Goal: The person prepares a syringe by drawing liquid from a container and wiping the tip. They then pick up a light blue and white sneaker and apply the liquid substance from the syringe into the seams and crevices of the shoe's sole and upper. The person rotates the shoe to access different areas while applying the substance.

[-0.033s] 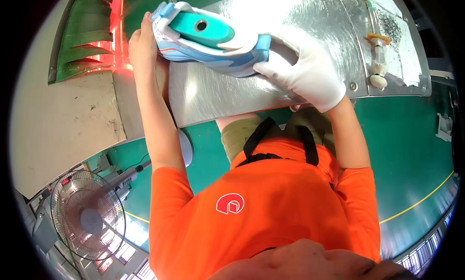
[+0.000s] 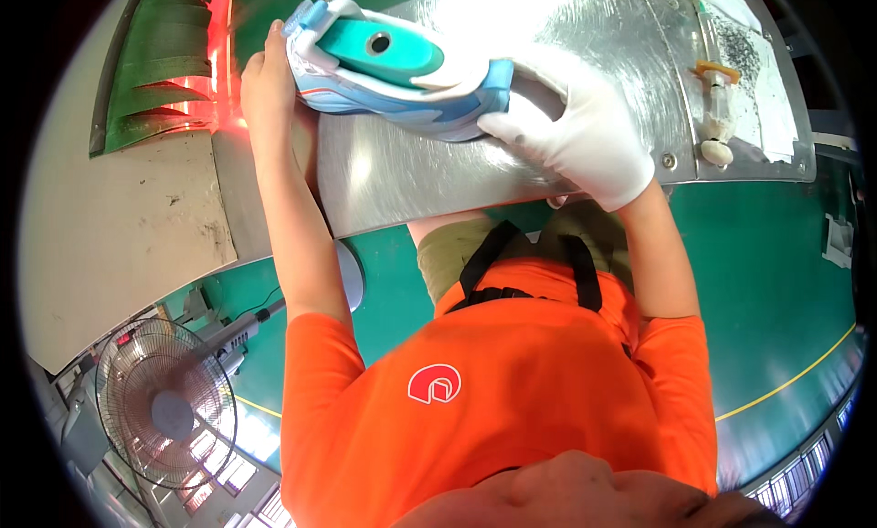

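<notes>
A light blue and white sports shoe (image 2: 402,107) is held over the metal tabletop, with a teal shoe last (image 2: 402,58) filling its opening. A round metal-rimmed hole shows in the top of the last. My bare left hand (image 2: 269,85) grips the shoe's left end, its fingers partly hidden behind the upper. Around the right end curls my right hand (image 2: 585,131) in a white glove, the thumb on the near side and the other fingers largely out of sight. Whether the sole touches the tabletop, I cannot tell.
The brushed metal table (image 2: 393,185) curves beneath the shoe. Green strip curtains (image 2: 160,71) with red glowing light stand at far left, beside a beige panel (image 2: 119,227). A syringe-like dispenser (image 2: 718,108) lies on stained white paper (image 2: 758,89). A fan (image 2: 169,409) stands lower left.
The shoe and both hands have shifted very slightly; the grip looks the same.
</notes>
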Tool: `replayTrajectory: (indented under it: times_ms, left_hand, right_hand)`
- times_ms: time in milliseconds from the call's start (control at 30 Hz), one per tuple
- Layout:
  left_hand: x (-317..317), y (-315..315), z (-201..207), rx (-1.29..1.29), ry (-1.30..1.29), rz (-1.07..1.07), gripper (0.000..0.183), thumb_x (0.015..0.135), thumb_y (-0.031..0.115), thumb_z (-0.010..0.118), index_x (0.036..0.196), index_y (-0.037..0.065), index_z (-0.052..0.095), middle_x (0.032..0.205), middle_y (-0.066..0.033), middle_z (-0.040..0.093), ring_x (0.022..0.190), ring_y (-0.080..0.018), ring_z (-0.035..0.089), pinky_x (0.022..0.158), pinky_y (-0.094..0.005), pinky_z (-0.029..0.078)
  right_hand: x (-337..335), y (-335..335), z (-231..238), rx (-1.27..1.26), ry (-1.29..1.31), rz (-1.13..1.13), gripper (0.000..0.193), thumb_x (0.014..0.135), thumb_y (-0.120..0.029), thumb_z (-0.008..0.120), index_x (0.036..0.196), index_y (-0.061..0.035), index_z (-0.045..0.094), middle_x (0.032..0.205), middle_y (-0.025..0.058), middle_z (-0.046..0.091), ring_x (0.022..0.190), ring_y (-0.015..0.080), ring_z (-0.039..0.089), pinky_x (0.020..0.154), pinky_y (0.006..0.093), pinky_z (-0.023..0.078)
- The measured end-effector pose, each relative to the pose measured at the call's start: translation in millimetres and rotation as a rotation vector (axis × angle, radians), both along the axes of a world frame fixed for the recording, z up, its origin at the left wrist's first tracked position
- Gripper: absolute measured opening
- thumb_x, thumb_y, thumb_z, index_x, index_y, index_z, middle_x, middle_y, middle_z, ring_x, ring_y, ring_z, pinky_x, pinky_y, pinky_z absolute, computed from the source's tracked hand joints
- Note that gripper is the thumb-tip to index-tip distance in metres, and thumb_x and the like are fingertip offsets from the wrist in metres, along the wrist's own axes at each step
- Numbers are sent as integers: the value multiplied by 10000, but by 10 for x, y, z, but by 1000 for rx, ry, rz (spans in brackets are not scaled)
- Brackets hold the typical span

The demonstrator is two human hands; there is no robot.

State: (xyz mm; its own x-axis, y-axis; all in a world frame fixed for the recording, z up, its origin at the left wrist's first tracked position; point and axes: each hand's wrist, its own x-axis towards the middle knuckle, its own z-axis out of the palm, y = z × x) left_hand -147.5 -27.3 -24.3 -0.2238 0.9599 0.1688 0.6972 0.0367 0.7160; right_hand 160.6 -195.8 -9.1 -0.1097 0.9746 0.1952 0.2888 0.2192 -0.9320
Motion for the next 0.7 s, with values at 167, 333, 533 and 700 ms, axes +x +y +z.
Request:
replayTrajectory:
  times_ms: [167, 333, 533, 700]
  left_hand:
    - [-78, -33, 56, 24, 34, -3, 714, 863, 588, 507, 1122, -61, 652, 1092, -192, 676, 1048, -274, 616, 926, -343, 433]
    - [-64, -19, -2, 56, -18, -35, 677, 867, 572, 508, 1196, -5, 638, 1174, -187, 657, 1121, -281, 597, 973, -352, 408]
    - [-164, 17, -38, 52, -22, -85, 572, 928, 462, 477, 1148, -42, 634, 1074, -131, 664, 995, -197, 595, 878, -325, 437]
    - [-20, -92, 106, -77, 100, 27, 725, 873, 615, 444, 1269, 29, 599, 1236, -205, 625, 1187, -342, 558, 1015, -389, 384]
  right_hand:
    - [-60, 42, -93, -19, 202, 4, 429, 759, -27, 783, 1153, 43, 629, 1084, 74, 663, 1021, 131, 609, 893, 275, 491]
    - [6, 90, 7, -322, 348, 29, 481, 706, -1, 811, 1155, 29, 641, 1010, 74, 705, 951, 130, 641, 794, 275, 541]
    - [-1, 115, -92, -202, 276, -68, 462, 697, 15, 803, 1138, 26, 662, 1030, 85, 709, 944, 156, 659, 834, 299, 539]
    - [82, 97, 35, -212, 188, -47, 398, 730, -18, 791, 1114, -27, 687, 1005, 62, 713, 931, 152, 662, 835, 282, 540]
